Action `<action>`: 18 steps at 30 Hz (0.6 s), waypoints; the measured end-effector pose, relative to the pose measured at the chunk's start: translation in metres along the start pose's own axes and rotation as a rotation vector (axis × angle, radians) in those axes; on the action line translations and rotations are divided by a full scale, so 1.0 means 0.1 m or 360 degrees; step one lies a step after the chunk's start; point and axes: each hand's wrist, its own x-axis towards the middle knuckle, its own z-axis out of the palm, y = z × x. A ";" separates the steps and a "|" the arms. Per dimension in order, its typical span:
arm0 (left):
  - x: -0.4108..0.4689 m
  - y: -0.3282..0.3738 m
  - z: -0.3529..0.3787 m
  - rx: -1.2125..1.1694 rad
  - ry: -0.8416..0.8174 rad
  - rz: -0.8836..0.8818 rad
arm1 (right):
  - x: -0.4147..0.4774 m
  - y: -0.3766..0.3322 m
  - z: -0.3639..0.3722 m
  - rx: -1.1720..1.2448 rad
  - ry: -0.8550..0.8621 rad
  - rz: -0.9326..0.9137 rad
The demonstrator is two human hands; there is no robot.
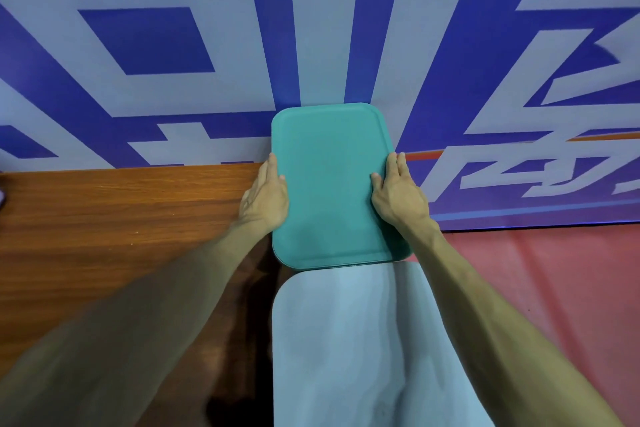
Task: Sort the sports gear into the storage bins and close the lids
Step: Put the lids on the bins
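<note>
Your left hand [265, 196] and right hand [398, 194] grip the plain teal lid [329, 184] by its long edges; the bin's contents are hidden.

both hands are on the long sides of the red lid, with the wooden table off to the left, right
Not quite: the lid is teal, not red. The head view shows the left hand and right hand on its two long sides, and the wooden table is indeed off to the left. The red you may have in mind is the floor on the right.
</note>
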 end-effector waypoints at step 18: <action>0.12 -0.07 0.06 -0.0020 0.0370 0.0145 | -0.16 0.06 0.12 0.0019 0.0340 -0.0055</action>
